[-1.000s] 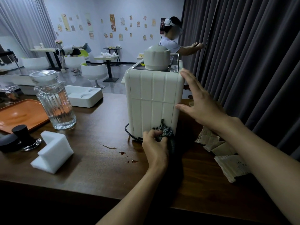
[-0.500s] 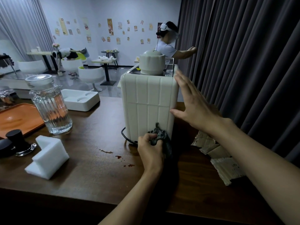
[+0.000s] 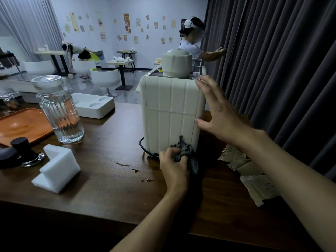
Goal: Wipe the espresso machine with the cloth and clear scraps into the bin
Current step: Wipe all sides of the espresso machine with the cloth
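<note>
Against espresso machine point(image 3: 171, 113) base, left hand point(image 3: 173, 167) around cloth point(image 3: 187, 153)

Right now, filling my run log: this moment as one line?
left hand: grips cloth on espresso machine base | right hand: open at machine's right edge | scraps: on table

left grip point(image 3: 173, 164) is at the foot of the espresso machine point(image 3: 169, 110), cloth point(image 3: 185, 151) in between, right grip point(image 3: 221, 117) above it. spills point(image 3: 136, 170) just left on the bench point(image 3: 109, 193), jar point(image 3: 61, 115) further left, scraps point(image 3: 254, 177) right.
</note>
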A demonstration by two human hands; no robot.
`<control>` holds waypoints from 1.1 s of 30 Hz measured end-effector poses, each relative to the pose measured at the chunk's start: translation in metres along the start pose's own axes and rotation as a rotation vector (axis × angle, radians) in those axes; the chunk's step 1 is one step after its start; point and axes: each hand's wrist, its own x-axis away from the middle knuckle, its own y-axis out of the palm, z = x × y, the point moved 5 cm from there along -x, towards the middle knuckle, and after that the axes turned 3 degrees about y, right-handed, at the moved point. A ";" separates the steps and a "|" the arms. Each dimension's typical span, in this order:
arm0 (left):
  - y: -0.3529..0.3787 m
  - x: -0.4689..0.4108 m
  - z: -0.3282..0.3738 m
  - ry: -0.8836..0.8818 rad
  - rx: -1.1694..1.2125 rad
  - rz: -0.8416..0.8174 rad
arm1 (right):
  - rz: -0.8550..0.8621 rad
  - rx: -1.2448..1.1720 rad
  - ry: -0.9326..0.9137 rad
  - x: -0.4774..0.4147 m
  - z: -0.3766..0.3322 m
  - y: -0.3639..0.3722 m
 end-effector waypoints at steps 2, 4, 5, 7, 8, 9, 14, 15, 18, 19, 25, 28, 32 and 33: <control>-0.003 0.002 -0.008 -0.072 0.023 0.018 | 0.000 0.000 0.000 0.000 0.000 -0.001; -0.008 -0.008 -0.006 -0.047 0.033 0.069 | -0.010 -0.001 0.004 0.001 0.000 -0.001; -0.013 -0.015 -0.002 -0.027 0.031 0.108 | -0.014 -0.005 0.007 0.001 0.000 0.000; -0.024 -0.028 0.008 -0.010 0.047 0.180 | -0.012 -0.014 0.009 0.001 0.000 -0.001; -0.031 -0.033 0.013 -0.005 0.061 0.208 | -0.010 -0.018 0.011 0.001 0.000 -0.001; -0.037 -0.037 0.018 0.000 0.076 0.235 | -0.010 -0.020 0.014 0.001 0.001 -0.001; -0.056 -0.050 0.032 0.031 0.108 0.328 | -0.026 -0.021 0.029 0.002 0.000 0.001; -0.054 -0.049 0.038 0.048 0.097 0.305 | -0.026 -0.021 0.031 0.002 0.000 0.001; -0.032 -0.034 0.058 0.147 0.031 0.162 | -0.025 -0.025 0.036 0.002 0.000 0.001; -0.023 -0.028 0.064 0.183 0.023 0.101 | -0.026 -0.030 0.037 0.002 0.000 0.001; -0.021 -0.031 0.076 0.261 0.022 0.087 | -0.034 -0.023 0.030 0.003 -0.003 -0.002; -0.041 -0.047 0.079 0.194 0.056 0.214 | -0.043 0.034 0.019 0.004 -0.001 -0.002; -0.039 -0.043 0.087 0.228 0.113 0.060 | 0.047 -0.084 0.053 0.017 0.002 0.000; -0.037 -0.039 0.090 0.239 0.145 0.005 | 0.095 -0.132 0.077 0.022 0.003 -0.002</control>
